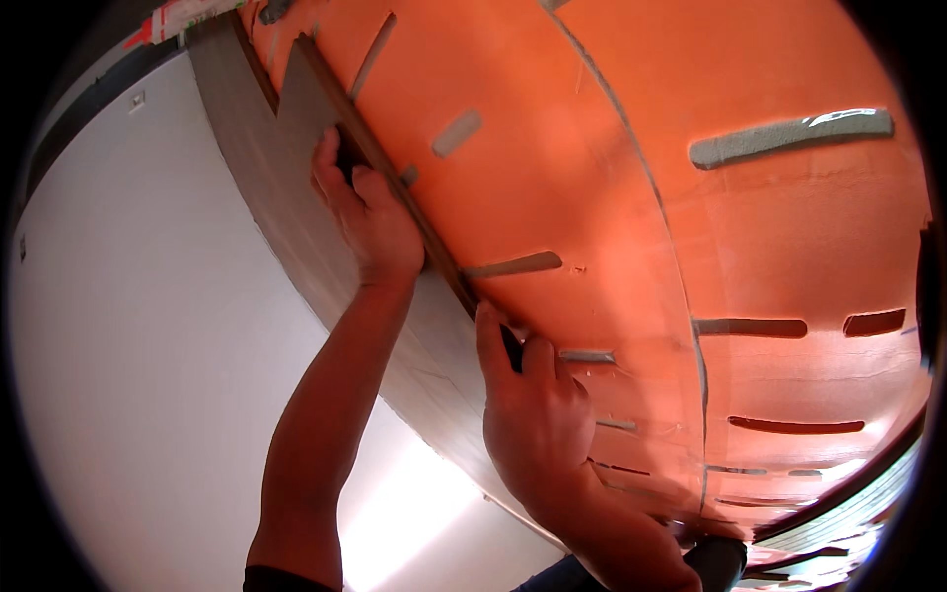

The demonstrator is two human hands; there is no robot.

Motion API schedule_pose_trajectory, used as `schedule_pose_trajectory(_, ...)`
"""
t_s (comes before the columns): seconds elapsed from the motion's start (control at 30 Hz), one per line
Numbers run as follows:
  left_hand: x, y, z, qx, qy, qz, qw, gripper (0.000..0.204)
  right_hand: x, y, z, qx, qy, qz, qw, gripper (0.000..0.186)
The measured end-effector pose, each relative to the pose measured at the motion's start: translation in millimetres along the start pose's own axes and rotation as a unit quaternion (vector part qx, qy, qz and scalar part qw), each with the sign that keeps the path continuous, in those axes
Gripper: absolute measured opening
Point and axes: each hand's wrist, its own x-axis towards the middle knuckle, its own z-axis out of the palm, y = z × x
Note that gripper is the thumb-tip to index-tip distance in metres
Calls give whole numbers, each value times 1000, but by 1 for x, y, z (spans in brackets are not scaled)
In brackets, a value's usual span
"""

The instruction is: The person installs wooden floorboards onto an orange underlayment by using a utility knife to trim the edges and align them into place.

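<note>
A grey-brown floor plank (306, 99) lies slantwise along the border of an orange slotted sheet (523, 187), its darker side edge facing the sheet. My left hand (380, 222) is closed over this plank at its long edge, fingers bent and thumb near the edge. Lower down, my right hand (538, 414) is closed with its fingertips at the plank's near end. Dark patches show between the fingers of both hands; I cannot make out whether they are shadow or an object.
More grey-brown planking (242, 109) runs along the plank's left side, beside a white wall (148, 296). Grey strips (789, 138) fill several slots of the orange sheet. A red-and-white package (187, 18) sits at the far left. A striped, light-coloured surface (838, 513) shows at lower right.
</note>
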Motion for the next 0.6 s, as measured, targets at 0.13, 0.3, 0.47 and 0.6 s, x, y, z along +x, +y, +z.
schedule_pose_trajectory(0.13, 0, 0, 3, -21, -6, -18, 1000, 53, -3, -2, 8, 24, 45, 27, 998, 57)
schedule_pose_trajectory(0.3, 0, -1, 2, -37, -1, -18, 999, 53, -2, -3, 20, 113, 77, 64, 989, 56)
schedule_pose_trajectory(0.47, 3, -11, 4, -25, 6, 13, 1000, 51, -2, -1, -2, 163, -37, 112, 980, 51)
schedule_pose_trajectory(0.6, 2, -9, 5, 15, 20, 37, 999, 50, -2, 14, -19, 184, -16, 83, 979, 49)
